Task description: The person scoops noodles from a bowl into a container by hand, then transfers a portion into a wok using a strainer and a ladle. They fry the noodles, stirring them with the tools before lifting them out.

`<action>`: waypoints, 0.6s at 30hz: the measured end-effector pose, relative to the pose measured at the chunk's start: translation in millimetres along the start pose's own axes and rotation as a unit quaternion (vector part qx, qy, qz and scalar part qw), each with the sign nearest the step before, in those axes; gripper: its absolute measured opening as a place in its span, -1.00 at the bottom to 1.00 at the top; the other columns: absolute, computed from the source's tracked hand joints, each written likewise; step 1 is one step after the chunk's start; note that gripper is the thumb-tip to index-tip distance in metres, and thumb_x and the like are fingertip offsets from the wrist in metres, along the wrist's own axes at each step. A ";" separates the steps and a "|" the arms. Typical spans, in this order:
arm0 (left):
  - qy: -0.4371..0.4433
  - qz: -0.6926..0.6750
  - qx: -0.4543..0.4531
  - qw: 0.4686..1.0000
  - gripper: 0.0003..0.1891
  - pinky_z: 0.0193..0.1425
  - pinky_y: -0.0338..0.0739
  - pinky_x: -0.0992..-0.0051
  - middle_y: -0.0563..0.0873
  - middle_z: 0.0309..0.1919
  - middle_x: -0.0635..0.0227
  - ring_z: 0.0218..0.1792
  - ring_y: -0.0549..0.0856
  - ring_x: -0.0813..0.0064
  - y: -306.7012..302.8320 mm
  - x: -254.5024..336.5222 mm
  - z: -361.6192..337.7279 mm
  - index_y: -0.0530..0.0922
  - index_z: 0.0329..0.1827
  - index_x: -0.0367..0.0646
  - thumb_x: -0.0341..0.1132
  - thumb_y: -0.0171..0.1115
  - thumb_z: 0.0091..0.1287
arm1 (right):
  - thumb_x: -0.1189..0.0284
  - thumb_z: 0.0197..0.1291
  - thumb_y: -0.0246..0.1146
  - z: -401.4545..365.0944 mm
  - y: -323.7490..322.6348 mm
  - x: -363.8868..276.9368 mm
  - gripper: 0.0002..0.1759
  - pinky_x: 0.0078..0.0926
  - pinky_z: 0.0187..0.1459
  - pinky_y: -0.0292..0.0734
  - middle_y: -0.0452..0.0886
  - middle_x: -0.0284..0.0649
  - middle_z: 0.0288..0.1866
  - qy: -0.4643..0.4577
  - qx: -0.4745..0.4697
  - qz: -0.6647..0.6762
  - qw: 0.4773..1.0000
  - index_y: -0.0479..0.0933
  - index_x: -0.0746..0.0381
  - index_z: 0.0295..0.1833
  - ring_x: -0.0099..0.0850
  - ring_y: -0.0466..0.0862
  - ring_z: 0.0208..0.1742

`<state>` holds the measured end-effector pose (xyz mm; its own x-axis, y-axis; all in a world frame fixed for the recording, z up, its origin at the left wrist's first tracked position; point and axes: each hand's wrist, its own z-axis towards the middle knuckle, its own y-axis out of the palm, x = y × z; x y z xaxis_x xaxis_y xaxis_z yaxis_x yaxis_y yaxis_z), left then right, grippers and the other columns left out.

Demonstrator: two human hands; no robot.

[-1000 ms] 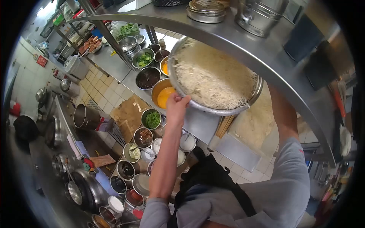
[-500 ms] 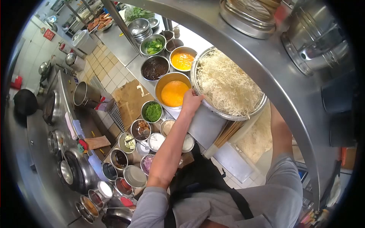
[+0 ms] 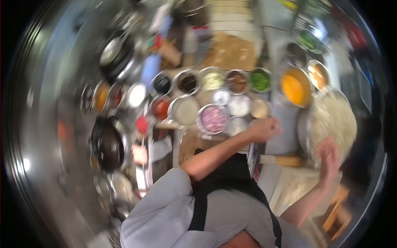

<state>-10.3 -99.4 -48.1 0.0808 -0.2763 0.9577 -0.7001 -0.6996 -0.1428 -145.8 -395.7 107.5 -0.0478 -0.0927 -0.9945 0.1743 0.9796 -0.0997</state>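
Observation:
The picture is smeared by motion. My left hand is loosely bent with its fingertips apart, just beside a bowl of beige powder; nothing shows in it. My right hand has its fingers loosely stretched and overlaps the near side of a large metal basin. Pale, thin shredded strands are heaped in that basin. Beyond it stand a pot of orange liquid and a smaller bowl of orange liquid.
Bowls fill the counter to the left: chopped purple onion, chopped greens, brown bits and white powder. A dark wok sits at the far left. Thin wooden sticks lie below the basin.
My left hand has let go of the basin rim and drawn back toward the small bowls. My right hand now shows over the basin's near side. The view has swung left.

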 end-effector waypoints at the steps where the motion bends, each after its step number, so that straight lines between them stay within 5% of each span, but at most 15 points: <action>1: 0.010 0.013 0.000 1.000 -0.48 0.03 0.66 0.22 0.78 -0.10 0.05 -0.08 0.77 0.26 -7.5 -16.7 -37.5 0.56 0.26 -0.36 -0.05 0.34 0.52 | 0.15 0.57 0.29 -0.6 47.8 4.7 -0.38 -0.36 0.10 0.66 0.73 -0.11 0.18 0.038 -0.100 0.056 0.993 0.50 0.39 0.50 -0.34 0.74 0.12; 3: -0.085 -0.049 0.013 0.995 -0.53 -0.15 0.68 0.35 0.77 -0.19 0.19 -0.21 0.75 0.41 -33.0 -44.5 -127.1 0.56 0.24 -0.34 -0.09 0.37 0.53 | 0.28 0.56 0.29 -11.0 149.6 17.5 -0.46 -0.40 0.05 0.68 0.76 -0.10 0.12 0.146 -0.245 0.112 0.952 0.52 0.38 0.47 -0.35 0.76 0.04; 6: -0.188 -0.194 0.152 0.951 -0.57 -0.20 0.68 0.46 0.78 -0.23 0.31 -0.29 0.72 0.50 -47.6 -164.1 -252.2 0.60 0.18 -0.30 -0.10 0.38 0.51 | 0.31 0.54 0.34 -28.5 276.9 74.4 -0.50 -0.45 0.02 0.71 0.75 -0.15 0.12 0.304 -0.383 0.046 0.871 0.55 0.33 0.45 -0.43 0.77 0.01; 7: -0.237 -0.159 0.213 0.935 -0.61 -0.25 0.65 0.30 0.78 -0.34 0.05 -0.34 0.79 0.36 -51.3 -209.9 -294.0 0.71 -0.12 -0.33 -0.08 0.35 0.42 | 0.34 0.55 0.32 -39.6 310.8 102.5 -0.53 -0.46 0.00 0.71 0.75 -0.17 0.11 0.318 -0.417 0.007 0.851 0.55 0.33 0.44 -0.44 0.77 0.00; 8: -0.287 -0.107 0.276 0.911 -0.64 -0.23 0.67 0.26 0.78 -0.37 0.04 -0.36 0.79 0.30 -51.7 -262.9 -337.0 0.74 -0.13 -0.31 -0.10 0.35 0.41 | 0.37 0.55 0.31 -49.9 343.8 128.0 -0.55 -0.46 -0.02 0.71 0.76 -0.19 0.10 0.327 -0.447 -0.033 0.832 0.56 0.33 0.43 -0.46 0.77 -0.02; 9: -0.338 -0.061 0.334 0.878 -0.66 -0.21 0.70 0.21 0.78 -0.41 0.03 -0.39 0.80 0.25 -52.5 -315.4 -379.8 0.78 -0.13 -0.29 -0.12 0.36 0.40 | 0.37 0.55 0.31 -59.3 375.6 141.6 -0.55 -0.46 -0.03 0.70 0.76 -0.20 0.07 0.297 -0.485 -0.109 0.815 0.56 0.34 0.42 -0.45 0.77 -0.04; 10: -0.467 -0.303 0.434 0.709 -0.72 -0.20 0.72 0.15 0.78 -0.41 0.11 -0.43 0.76 0.19 -51.0 -364.7 -408.1 0.78 -0.10 -0.21 -0.14 0.38 0.46 | 0.37 0.54 0.31 -68.7 403.7 154.0 -0.56 -0.46 -0.05 0.70 0.76 -0.21 0.04 0.266 -0.517 -0.180 0.794 0.57 0.34 0.41 -0.45 0.77 -0.05; 12: -0.364 -0.545 0.564 0.503 -0.70 -0.11 0.74 0.11 0.81 -0.23 0.22 -0.32 0.77 0.24 -55.3 -468.2 -474.5 0.72 0.13 -0.14 -0.14 0.39 0.50 | 0.36 0.48 0.37 -88.7 449.1 205.5 -0.54 -0.37 -0.07 0.69 0.78 -0.12 -0.07 0.106 -0.580 -0.305 0.748 0.59 0.36 0.38 -0.40 0.79 -0.07; 14: -0.225 -0.533 0.699 0.419 -0.62 -0.08 0.73 0.13 0.79 -0.08 0.25 -0.22 0.76 0.27 -87.6 -472.2 -493.9 0.63 0.27 -0.14 -0.14 0.39 0.52 | 0.31 0.45 0.39 -101.8 501.9 209.9 -0.50 -0.27 0.02 0.69 0.81 -0.03 -0.04 0.048 -0.625 -0.348 0.697 0.59 0.37 0.36 -0.23 0.81 0.00; 15: -0.158 -0.520 0.757 0.364 -0.57 -0.06 0.72 0.15 0.78 0.00 0.26 -0.18 0.75 0.28 -99.4 -469.1 -504.4 0.58 0.34 -0.14 -0.15 0.39 0.53 | 0.23 0.46 0.36 -106.8 532.3 207.6 -0.43 -0.17 0.26 0.65 0.77 0.09 0.19 0.043 -0.641 -0.392 0.658 0.57 0.37 0.42 -0.01 0.80 0.14; 18: -0.153 -0.552 0.695 0.434 -0.52 -0.02 0.70 0.17 0.73 0.17 0.28 -0.04 0.74 0.33 -121.0 -455.9 -523.2 0.51 0.42 -0.14 -0.12 0.35 0.56 | 0.20 0.44 0.39 -117.4 613.0 274.2 -0.31 -0.11 0.31 0.63 0.67 0.16 0.36 -0.023 -0.674 -0.402 0.620 0.47 0.36 0.53 0.08 0.77 0.16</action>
<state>-333.6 456.0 -336.6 0.0624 0.8075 0.5865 0.9731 -0.1798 0.1440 -167.6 200.3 -222.8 0.4467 -0.6218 -0.6433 -0.8686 -0.1292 -0.4783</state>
